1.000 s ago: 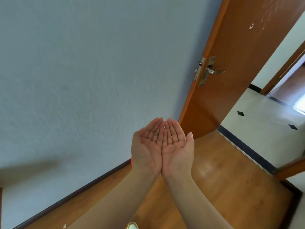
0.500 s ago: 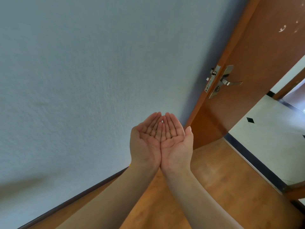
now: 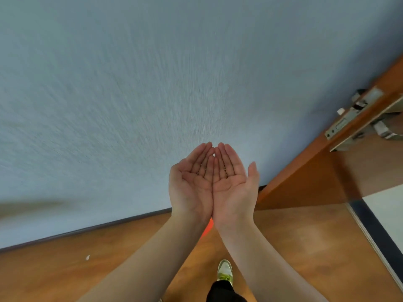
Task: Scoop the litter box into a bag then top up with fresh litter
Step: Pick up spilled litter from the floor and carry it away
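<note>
My left hand (image 3: 192,184) and my right hand (image 3: 233,184) are held out in front of me, palms up, side by side with their inner edges touching, forming a shallow cup. The fingers are nearly straight and hold nothing. No litter box, scoop, bag or litter shows in the head view. A small orange-red thing (image 3: 208,226) peeks out below my wrists; what it is cannot be told.
A pale blue wall (image 3: 130,94) fills most of the view, with a dark skirting (image 3: 87,228) above a wooden floor (image 3: 65,269). An open brown door (image 3: 340,177) with a metal latch plate (image 3: 349,118) stands at right. My shoe (image 3: 225,272) shows below.
My cupped hands keep the same pose. The view has swung left and down, so the door has slid to the right edge and my shoe has come into view.
</note>
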